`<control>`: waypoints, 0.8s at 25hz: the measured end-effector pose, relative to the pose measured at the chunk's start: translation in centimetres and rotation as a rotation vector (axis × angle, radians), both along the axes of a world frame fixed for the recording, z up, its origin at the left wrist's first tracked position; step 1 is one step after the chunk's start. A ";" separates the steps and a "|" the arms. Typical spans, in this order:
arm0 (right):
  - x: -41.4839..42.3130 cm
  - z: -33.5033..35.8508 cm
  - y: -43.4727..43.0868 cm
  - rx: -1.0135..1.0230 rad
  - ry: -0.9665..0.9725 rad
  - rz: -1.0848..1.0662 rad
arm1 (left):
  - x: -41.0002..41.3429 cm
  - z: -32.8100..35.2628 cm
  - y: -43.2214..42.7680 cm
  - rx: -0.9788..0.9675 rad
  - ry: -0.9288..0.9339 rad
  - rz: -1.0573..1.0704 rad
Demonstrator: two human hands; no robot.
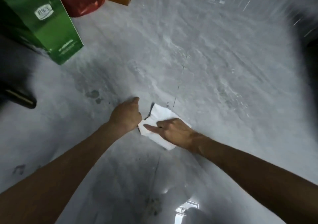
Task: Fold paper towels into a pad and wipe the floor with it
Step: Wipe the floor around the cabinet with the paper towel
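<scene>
Below the green box point(51, 26), the left hand point(127, 115) pinches the paper towel point(163, 113) by its edge while the right hand point(173, 131) presses it flat, forefinger straight, likely creasing a fold.

Reaching forward with both bare arms, closing the left grip point(126, 116) on the paper pad point(163, 113) edge, pressing the right grip point(173, 131) on top, thumb outstretched.
</scene>
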State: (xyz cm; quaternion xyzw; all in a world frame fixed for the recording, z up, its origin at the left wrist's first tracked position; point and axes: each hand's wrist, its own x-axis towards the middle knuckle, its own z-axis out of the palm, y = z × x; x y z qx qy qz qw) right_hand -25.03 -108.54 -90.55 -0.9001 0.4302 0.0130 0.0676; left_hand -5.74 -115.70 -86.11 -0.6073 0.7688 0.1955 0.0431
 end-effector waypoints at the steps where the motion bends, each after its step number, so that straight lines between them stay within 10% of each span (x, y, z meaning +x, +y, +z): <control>1: -3.1 0.6 -1.0 0.010 0.064 -0.058 | 0.4 0.0 0.2 0.002 0.000 0.001; 7: -6.3 2.0 -9.4 -0.160 0.123 -1.093 | 0.7 0.1 -1.7 0.157 0.055 0.015; 14: 3.7 1.5 -3.5 0.274 -0.091 0.107 | 6.5 1.6 -0.3 -0.180 0.345 0.324; 18: 2.6 2.1 -13.1 -0.212 0.040 -0.460 | 14.9 0.9 0.8 -0.102 0.138 0.560; 20: 6.8 1.7 -16.7 -0.129 0.037 -0.879 | 17.0 0.0 1.7 0.058 0.016 0.541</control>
